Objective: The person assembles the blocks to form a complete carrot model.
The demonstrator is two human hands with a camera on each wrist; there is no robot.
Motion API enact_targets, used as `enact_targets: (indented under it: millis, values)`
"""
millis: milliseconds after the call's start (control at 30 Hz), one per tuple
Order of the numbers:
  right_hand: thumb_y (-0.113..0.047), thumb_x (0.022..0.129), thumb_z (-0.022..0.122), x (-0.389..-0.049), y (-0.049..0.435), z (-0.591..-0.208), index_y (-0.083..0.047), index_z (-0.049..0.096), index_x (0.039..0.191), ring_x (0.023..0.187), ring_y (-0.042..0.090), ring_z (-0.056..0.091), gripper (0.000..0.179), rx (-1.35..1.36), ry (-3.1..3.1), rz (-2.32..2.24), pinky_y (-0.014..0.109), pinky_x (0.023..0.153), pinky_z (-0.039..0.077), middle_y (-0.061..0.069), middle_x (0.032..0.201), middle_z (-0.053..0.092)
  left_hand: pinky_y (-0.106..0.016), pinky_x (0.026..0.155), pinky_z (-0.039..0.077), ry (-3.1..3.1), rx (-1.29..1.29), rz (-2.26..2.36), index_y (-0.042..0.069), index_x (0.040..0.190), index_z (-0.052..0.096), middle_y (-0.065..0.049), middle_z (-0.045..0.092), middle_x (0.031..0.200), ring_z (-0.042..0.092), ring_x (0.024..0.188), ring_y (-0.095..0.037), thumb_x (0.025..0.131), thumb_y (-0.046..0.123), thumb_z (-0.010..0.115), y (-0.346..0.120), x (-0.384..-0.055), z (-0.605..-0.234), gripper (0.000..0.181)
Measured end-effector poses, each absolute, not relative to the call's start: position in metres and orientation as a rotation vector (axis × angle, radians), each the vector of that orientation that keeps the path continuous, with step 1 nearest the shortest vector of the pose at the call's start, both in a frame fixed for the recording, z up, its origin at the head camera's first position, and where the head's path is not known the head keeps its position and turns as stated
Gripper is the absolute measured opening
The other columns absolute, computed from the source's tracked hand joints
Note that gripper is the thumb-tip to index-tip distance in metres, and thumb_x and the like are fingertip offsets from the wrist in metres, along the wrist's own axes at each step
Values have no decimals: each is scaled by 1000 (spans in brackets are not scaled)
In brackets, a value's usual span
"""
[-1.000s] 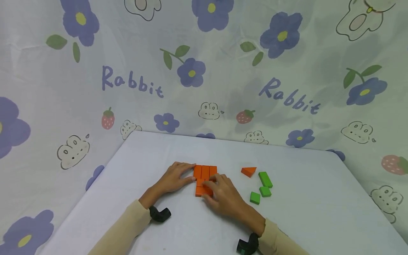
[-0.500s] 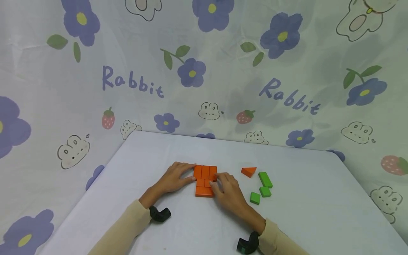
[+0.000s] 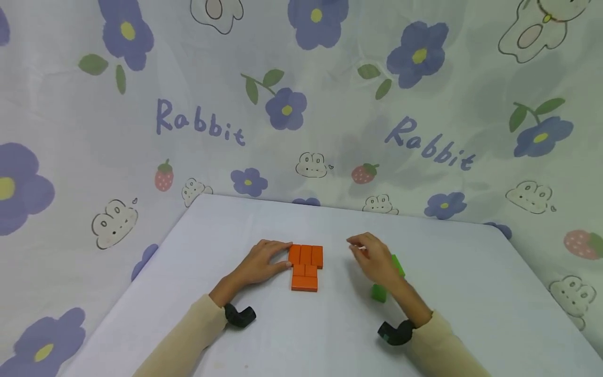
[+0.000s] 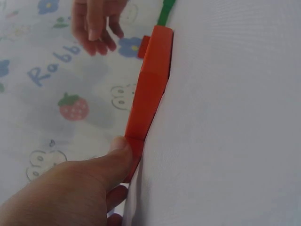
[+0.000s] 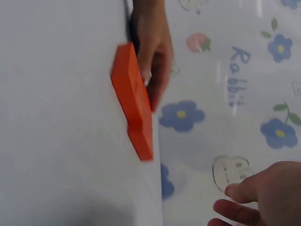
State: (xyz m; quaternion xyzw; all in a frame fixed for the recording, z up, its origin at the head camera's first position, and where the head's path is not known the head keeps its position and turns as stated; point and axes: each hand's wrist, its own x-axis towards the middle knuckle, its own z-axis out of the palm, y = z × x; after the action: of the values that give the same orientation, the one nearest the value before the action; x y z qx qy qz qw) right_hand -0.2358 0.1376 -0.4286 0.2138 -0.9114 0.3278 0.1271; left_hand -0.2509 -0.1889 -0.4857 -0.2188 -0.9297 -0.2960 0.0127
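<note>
Several orange blocks (image 3: 305,269) lie flat and close together on the white table (image 3: 226,345): three upright ones on top, two small ones below, one wide one nearest me. My left hand (image 3: 260,263) holds the leftmost block at its corners, forefinger at the far end and thumb at the near end. In the left wrist view the thumb (image 4: 120,153) touches the block's side. My right hand (image 3: 374,260) hovers right of the blocks, fingers loosely bent, nothing visible in them. It hides the place of the orange triangular block in the head view.
Green blocks (image 3: 379,292) lie under and beside my right hand, partly covered by it. Another green block (image 3: 398,265) shows past its knuckles. Behind the table hangs a patterned cloth (image 3: 212,68) with flowers and rabbits.
My right hand has left the orange blocks and moved right and away from me, over the loose blocks. The left hand stays at the leftmost block. The head view has shifted slightly.
</note>
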Motion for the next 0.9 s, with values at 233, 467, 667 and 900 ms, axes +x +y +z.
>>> enact_targets:
  millis: [233, 467, 667, 900]
  values:
    - [8, 91, 64, -272, 215, -422, -1, 66, 126, 107, 31, 65, 36, 870, -2866, 708, 46, 91, 56, 15, 117, 69, -56, 110, 38, -2894, -673, -915, 23, 145, 54, 0, 57, 145, 47, 132, -27, 94, 48, 66, -188, -249, -486, 58]
    - [-5, 90, 72, -292, 237, -435, -2, 66, 127, 106, 26, 67, 38, 1104, -2975, 714, 43, 92, 56, 11, 121, 70, -55, 110, 37, -2895, -672, -910, 24, 146, 53, 0, 56, 146, 46, 132, -25, 94, 49, 65, -187, -250, -488, 59]
    - [-11, 87, 76, -296, 235, -441, -6, 70, 121, 106, 23, 67, 35, 1087, -2973, 701, 39, 91, 56, 7, 117, 71, -56, 111, 35, -2857, -709, -924, 22, 146, 53, -1, 57, 145, 46, 133, -27, 94, 46, 66, -186, -249, -486, 59]
    - [-11, 87, 77, -299, 234, -445, -9, 72, 112, 97, 15, 66, 26, 1096, -2939, 685, 33, 86, 57, 2, 108, 72, -56, 112, 35, -2873, -703, -920, 22, 146, 53, -2, 57, 145, 46, 133, -27, 94, 45, 67, -187, -247, -483, 58]
